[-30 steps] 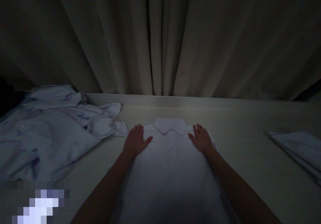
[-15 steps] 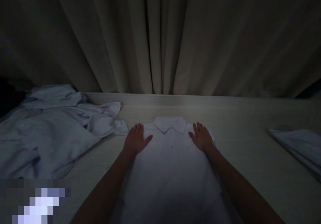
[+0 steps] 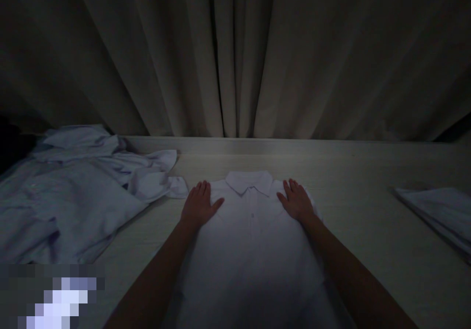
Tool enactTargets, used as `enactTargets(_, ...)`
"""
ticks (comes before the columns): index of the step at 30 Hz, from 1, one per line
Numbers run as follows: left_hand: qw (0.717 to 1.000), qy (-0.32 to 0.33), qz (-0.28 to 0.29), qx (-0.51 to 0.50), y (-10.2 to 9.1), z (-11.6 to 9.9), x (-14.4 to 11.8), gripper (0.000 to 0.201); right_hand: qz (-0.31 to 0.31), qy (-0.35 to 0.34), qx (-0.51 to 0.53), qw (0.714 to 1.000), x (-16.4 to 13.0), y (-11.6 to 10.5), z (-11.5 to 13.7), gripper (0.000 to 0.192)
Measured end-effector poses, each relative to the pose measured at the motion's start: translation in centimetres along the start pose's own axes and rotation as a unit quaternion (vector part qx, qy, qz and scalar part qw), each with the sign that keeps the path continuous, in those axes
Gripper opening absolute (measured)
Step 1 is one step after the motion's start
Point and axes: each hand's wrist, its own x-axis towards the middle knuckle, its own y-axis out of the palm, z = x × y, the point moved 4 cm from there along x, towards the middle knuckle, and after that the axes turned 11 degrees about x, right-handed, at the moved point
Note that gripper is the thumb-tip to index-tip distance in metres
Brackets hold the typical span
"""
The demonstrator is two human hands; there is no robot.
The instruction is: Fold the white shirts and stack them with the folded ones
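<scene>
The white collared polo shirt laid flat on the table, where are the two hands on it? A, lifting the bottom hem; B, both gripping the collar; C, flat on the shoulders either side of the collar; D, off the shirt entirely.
C: the left hand and right hand lie palm-down, fingers spread, on the white collared polo shirt at its shoulders, flanking the collar.

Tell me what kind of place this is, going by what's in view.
Probably a dim room set up for folding laundry. A white polo shirt lies flat on a pale wooden table under both hands, a heap of crumpled shirts sits at the left, folded garments at the right, closed curtains behind.
</scene>
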Motion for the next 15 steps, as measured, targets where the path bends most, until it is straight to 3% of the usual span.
enactTargets(10, 1.0, 0.009, 0.012, -0.008, 0.0, -0.1, 0.3, 0.086, 0.002, -0.002, 0.038, 0.999, 0.1, -0.3, 0.2, 0.073)
enactTargets(13, 1.0, 0.014, 0.0, -0.016, -2.3, -1.2, 0.4, 0.078, -0.013, -0.017, 0.093, 0.995, -0.6, -2.1, 1.2, 0.071)
enactTargets(15, 0.998, 0.012, -0.031, -0.047, -4.8, -2.0, -1.4, 0.072, -0.067, -0.023, 0.158, 0.985, -2.8, -4.2, 1.6, 0.07)
